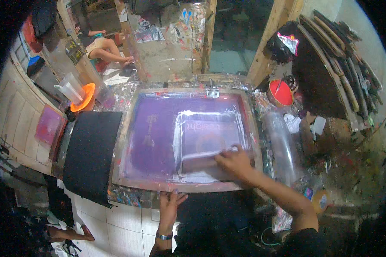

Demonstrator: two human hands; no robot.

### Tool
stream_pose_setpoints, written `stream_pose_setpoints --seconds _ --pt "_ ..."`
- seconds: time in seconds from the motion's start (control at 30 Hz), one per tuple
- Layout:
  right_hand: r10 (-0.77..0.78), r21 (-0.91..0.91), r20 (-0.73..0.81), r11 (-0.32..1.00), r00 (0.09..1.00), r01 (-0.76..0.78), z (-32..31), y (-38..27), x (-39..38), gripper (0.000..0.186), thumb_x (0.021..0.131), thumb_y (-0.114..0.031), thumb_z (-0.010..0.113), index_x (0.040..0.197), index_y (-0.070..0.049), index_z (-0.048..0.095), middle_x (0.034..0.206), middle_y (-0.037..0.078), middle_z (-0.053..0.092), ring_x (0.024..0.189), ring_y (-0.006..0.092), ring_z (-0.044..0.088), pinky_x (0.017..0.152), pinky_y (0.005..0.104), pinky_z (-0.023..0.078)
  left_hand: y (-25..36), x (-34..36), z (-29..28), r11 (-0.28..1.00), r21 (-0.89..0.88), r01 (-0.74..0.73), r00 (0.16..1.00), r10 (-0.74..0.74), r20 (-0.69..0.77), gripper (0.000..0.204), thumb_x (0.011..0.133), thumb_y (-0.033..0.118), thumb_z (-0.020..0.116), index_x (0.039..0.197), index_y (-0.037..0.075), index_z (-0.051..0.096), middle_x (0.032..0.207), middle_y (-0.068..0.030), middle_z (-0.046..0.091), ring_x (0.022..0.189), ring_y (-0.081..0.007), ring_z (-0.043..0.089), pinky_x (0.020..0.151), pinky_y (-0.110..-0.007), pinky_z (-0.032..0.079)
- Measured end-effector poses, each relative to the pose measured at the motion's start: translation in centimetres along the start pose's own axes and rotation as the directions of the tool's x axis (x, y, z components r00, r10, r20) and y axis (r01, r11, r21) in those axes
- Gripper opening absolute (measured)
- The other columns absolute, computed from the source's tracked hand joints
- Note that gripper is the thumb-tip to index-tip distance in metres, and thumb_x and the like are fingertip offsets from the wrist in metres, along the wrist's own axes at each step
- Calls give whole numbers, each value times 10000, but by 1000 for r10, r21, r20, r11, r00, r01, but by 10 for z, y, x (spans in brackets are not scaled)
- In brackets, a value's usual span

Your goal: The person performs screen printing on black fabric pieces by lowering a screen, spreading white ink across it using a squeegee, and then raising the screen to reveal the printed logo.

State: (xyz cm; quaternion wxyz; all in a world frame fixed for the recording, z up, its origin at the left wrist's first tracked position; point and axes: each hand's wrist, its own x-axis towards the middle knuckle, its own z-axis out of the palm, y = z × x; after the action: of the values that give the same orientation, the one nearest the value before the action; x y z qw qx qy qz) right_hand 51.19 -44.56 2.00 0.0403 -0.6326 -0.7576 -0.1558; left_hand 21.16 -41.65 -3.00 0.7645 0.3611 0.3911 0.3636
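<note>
A wooden-framed printing screen [187, 186] with purple mesh lies flat in front of me. White ink outlines a rectangle on the right part of its mesh, with faint lettering inside. My right hand [236, 162] is closed on the top of a squeegee [201, 163], a wide bar blurred by motion that rests on the mesh near the rectangle's front end. A band of white ink [197, 154] lies along the squeegee's far side. At the screen's near edge is my left hand [170, 204], its fingers apart and touching the frame from the front.
Left of the screen lies a black sheet [92, 154]; behind it stand an orange bowl [86, 99] and a clear jug [71, 88]. On the right are a clear plastic roll [281, 141] and a bowl of red ink [280, 92]. Other people sit at far left and lower left.
</note>
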Motion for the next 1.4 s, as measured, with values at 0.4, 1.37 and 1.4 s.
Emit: stream_pose_setpoints --seconds 0.4,1.37,1.4 --pt "262 -1 83 965 962 -263 45 44 75 443 816 -376 679 1108 -54 593 811 113 662 689 287 665 581 417 489 4 17 -22 925 270 266 963 -264 -45 358 1017 264 542 1086 -87 558 896 -209 697 804 -261 714 736 -360 602" --pt "233 120 205 958 951 -261 34 105 119 287 848 -354 646 982 -101 659 696 160 671 675 340 676 592 470 510 19 31 -14 870 352 345 929 -371 6 367 1040 219 467 1230 -90 412 1040 -260 652 926 -321 700 837 -422 598" --pt "240 47 164 967 957 -250 43 122 137 371 879 -443 621 987 -88 625 688 153 662 658 336 672 576 463 503 20 32 -10 878 341 336 933 -359 3 367 1038 218 471 1235 -86 414 1046 -255 650 930 -318 699 839 -420 598"
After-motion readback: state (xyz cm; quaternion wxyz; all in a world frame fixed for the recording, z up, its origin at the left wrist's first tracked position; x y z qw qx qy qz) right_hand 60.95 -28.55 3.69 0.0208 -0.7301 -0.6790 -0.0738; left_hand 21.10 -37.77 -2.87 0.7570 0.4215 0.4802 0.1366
